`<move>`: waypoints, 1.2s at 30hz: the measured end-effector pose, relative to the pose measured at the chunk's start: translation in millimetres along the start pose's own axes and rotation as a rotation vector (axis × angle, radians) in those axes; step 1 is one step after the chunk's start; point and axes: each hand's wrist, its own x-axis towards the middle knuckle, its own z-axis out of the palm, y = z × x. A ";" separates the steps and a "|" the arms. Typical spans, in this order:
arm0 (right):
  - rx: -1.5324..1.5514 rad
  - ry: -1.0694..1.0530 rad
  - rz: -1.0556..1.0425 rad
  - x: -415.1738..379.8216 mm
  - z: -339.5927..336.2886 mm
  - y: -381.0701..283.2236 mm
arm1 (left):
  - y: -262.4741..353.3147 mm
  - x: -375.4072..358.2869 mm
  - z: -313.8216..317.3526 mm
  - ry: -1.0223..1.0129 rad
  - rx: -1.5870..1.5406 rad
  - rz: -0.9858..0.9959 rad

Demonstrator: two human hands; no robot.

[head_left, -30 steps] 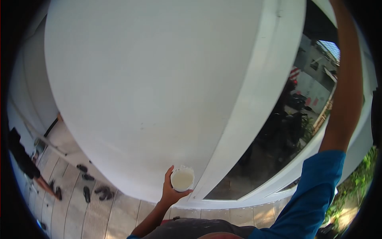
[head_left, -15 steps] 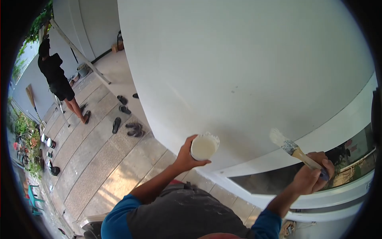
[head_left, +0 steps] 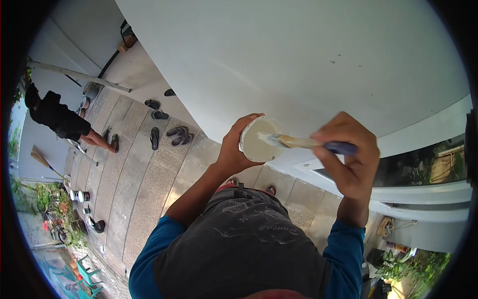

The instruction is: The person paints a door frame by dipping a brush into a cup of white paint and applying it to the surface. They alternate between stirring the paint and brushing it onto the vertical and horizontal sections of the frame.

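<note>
Grasped the cup (head_left: 242, 142) of pale paint (head_left: 255, 148) in the left hand (head_left: 233, 148), in front of the body, with fingers and thumb around its side. Pinched the brush (head_left: 301, 142) by its handle (head_left: 341, 147) in the right hand (head_left: 362, 158). Saw bristles (head_left: 273, 139) over the cup's mouth, but could not tell whether touching paint. Judged the cup light, spillable, perhaps slick near the rim, so best held lower down; judged the brush light, stiff-handled, softer-tipped, best taken well behind the wet end.

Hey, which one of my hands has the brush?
Your right hand: it grips the brush, while your left hand is wrapped around the white cup instead.
</note>
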 end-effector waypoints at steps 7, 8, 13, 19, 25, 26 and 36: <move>-0.293 -0.153 -0.053 20.5 70.3 8.7 | -7.2 0.7 -36.7 0.023 -0.112 0.060; -0.300 -0.150 -0.052 23.3 74.4 7.0 | -7.9 1.1 -41.1 0.021 -0.092 0.090; -0.384 -0.196 -0.032 31.2 93.1 -13.7 | -18.5 -7.9 -61.0 0.063 -0.268 -0.016; -0.487 -0.171 -0.051 44.7 118.5 -18.3 | -25.6 -8.8 -81.5 0.038 -0.209 0.080; -0.521 -0.258 -0.048 54.1 137.3 -10.3 | -28.7 -10.5 -88.3 0.040 -0.229 0.087; -0.522 -0.257 -0.042 55.3 138.4 -9.4 | -29.3 -10.0 -88.6 0.057 -0.210 0.102; -0.553 -0.247 -0.054 59.8 149.1 -2.3 | -34.1 -7.8 -98.6 0.051 -0.165 0.147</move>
